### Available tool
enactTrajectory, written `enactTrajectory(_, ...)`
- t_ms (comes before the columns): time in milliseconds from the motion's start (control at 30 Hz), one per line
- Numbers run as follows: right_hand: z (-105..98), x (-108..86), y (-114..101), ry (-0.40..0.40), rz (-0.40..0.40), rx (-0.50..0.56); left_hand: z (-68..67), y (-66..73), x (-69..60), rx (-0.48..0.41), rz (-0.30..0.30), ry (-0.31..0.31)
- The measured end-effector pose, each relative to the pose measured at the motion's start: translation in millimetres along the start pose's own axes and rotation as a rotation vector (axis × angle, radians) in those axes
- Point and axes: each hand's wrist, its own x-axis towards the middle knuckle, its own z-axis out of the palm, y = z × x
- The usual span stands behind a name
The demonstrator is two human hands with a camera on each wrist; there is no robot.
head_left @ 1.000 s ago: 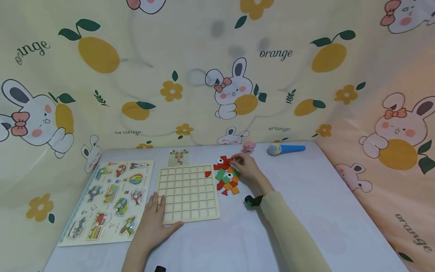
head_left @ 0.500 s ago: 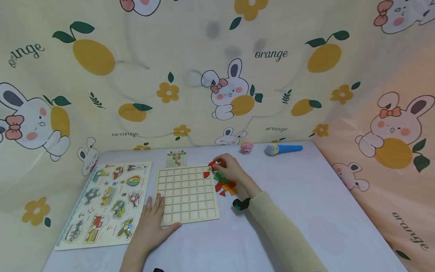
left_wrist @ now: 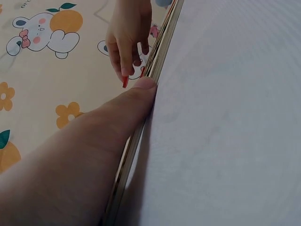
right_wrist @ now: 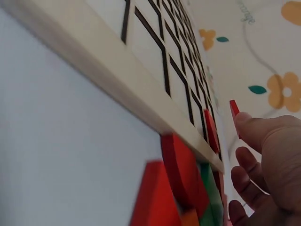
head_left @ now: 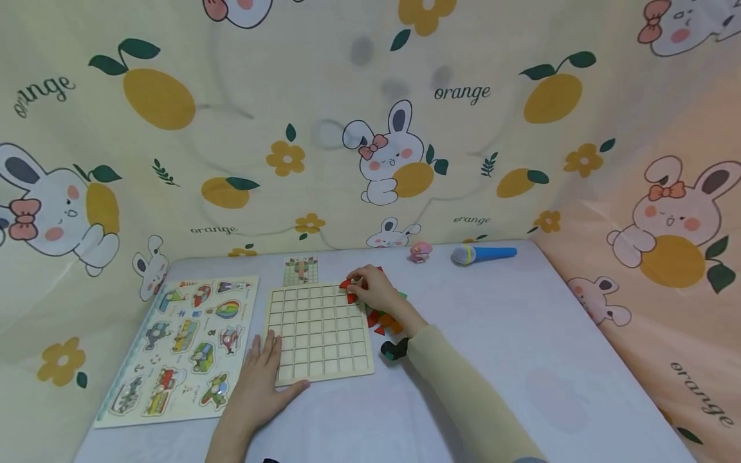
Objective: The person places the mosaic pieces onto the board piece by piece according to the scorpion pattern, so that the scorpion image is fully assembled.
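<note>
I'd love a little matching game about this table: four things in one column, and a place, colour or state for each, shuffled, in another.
Things:
1. microphone
2. left hand
3. picture card
4. right hand

Descriptions:
A. pinches a red piece
B. mostly blue
C. lies just beyond the far edge of the grid board
D. rests at the grid board's left edge

Pairs: 1-B, 2-D, 3-C, 4-A

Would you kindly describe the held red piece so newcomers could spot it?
Find the wooden grid board. Near its far right corner, the right hand pinches the red piece. It is raised; other red pieces lie on or beside the board.
</note>
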Motion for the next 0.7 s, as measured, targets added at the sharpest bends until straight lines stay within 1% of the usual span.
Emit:
enactTrajectory(167,6.8,3.5,-4.8,0.021,0.038,0.004,-1.3,-0.1,-0.3,0.008,0.001,-0.007)
enactTrajectory(333,7.2,5.0,-7.1,0.04,0.066,-0.007,-4.1,2.7,-1.6,0.017,-0.006,-0.011)
enactTrajectory(533,5.7,6.9,-9.8,0.016,0.037,-0.025,-3.7,2.7,-2.1,0.027,-0.021,-0.023)
enactTrajectory(700,6.4,9.6,-9.5,-0.025,0.016,-0.075,-3.7,3.0,-2.5,0.031,-0.025,-0.026)
